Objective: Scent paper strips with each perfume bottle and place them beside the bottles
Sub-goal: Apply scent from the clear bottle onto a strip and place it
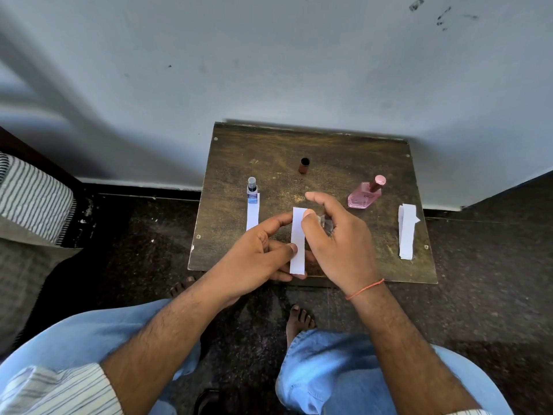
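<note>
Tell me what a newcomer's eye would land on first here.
First the two hands at the table's near edge: the left hand pinches a white paper strip upright while the right hand grips a small clear bottle against it. Next the pink perfume bottle to the right, then the stack of spare strips beyond it.

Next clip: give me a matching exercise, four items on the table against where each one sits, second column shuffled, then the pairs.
Items:
1. pink bottle
2. blue bottle
3. brown cap
4. stack of strips

Places:
A. right edge of the table
B. far middle, standing alone
C. left, with a paper strip beside it
D. far right, no strip beside it yet

Pairs: 1-D, 2-C, 3-B, 4-A
</note>
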Available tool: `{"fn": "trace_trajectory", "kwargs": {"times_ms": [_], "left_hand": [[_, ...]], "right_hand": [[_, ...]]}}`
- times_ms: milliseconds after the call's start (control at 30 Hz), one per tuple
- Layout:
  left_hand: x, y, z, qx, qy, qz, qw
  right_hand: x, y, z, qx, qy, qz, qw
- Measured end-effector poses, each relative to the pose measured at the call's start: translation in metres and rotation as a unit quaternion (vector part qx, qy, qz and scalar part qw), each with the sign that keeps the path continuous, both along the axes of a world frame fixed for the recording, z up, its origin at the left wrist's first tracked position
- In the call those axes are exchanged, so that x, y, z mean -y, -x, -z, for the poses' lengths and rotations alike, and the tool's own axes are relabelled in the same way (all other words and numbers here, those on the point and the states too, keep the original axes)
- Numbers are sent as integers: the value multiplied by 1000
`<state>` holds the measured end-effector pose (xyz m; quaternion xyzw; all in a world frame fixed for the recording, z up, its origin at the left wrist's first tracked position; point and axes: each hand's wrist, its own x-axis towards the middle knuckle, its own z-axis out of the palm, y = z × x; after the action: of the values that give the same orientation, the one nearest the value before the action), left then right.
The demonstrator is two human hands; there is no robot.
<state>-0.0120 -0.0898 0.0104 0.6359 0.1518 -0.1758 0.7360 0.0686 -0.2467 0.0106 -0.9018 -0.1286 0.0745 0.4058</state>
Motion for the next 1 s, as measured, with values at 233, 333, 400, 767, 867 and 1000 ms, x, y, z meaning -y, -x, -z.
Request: {"fn": "trace_trajectory", "kwargs": {"times_ms": [233,333,400,767,867,1000], "left_hand": [[-1,1,1,1,1,5,1000],[-2,1,3,-1,0,11,1000],[-2,1,4,-1,-1,15,1000],[-2,0,3,-5,-5,13,1000],[-1,-1,2,-4,-7,8,1000],[0,-2,0,-4,-9,4,1000]], "right_hand": [[-1,-1,0,-24,-21,9,999],[1,-3,3,-38,-27,10,999],[2,-4,4,-49,-28,13,998],[4,-3,3,-30,1,8,1000],[4,-2,2,-31,7,2,999],[5,-2,4,-29,12,6,999]]}}
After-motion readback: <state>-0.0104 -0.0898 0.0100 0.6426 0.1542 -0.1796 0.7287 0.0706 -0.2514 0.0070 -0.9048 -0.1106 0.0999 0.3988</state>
